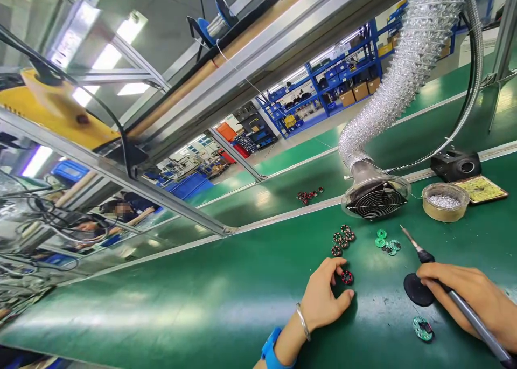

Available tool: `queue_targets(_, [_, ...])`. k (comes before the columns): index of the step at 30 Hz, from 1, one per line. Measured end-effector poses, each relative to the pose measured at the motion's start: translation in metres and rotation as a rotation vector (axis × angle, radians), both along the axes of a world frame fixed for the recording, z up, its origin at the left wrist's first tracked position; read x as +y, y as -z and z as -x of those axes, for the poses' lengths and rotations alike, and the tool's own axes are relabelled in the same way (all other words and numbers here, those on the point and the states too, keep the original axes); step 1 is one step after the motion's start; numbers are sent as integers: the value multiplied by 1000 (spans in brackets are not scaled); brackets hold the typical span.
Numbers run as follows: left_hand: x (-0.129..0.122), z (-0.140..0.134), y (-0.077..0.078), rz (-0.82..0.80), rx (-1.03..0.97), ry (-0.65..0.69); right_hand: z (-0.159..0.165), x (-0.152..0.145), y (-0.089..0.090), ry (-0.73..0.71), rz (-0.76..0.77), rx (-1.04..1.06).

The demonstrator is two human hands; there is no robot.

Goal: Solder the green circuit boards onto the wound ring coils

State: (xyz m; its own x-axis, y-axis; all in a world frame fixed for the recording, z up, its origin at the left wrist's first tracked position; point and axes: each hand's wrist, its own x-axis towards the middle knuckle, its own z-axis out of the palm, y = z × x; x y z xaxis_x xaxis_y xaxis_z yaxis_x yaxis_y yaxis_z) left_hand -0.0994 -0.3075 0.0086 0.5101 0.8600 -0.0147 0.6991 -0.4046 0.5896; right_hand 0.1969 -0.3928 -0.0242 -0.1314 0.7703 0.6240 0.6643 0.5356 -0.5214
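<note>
My right hand (472,293) is wrapped around a soldering iron (426,256), its tip pointing up and to the left. Beneath that hand lies a round black pad (418,290). Closer to me is a round green circuit board (423,329) with a dark part on it. My left hand (325,293) has thumb and fingers spread around a small round wound coil core (347,277), black with red. Whether a finger touches this core I cannot tell. Beyond it sits a cluster of similar cores (342,239). Several small green circuit boards (388,243) lie to their right.
A fume extractor nozzle (377,199) on a silver duct (407,62) hangs over the green bench. A tub of metal shavings (445,202), a yellow sponge tray (480,188) and a black device (455,164) stand far right. More cores (309,195) lie beyond the rail.
</note>
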Motion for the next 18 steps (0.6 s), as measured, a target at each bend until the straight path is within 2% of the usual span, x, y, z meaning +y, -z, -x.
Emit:
queue_targets(3, [-1,-2,-4,114,-14,33,2,0,2,-61,73,-46])
queue_targets(6, [-8,-8,-6,147,11,-50,3,1,3,-73,115,-52])
queue_targets(8, [-14,-16,-7,82,64,-144,4,1,3,-71,123,-58])
queue_targets(10, [-21,-26,-6,3,108,-175,5,1,3,-58,121,-70])
queue_targets(14, [-30,-39,-3,-93,142,-116,8,2,1,5,116,-88])
queue_targets(18, [-33,-39,5,-195,131,-78,9,3,-2,50,132,-75])
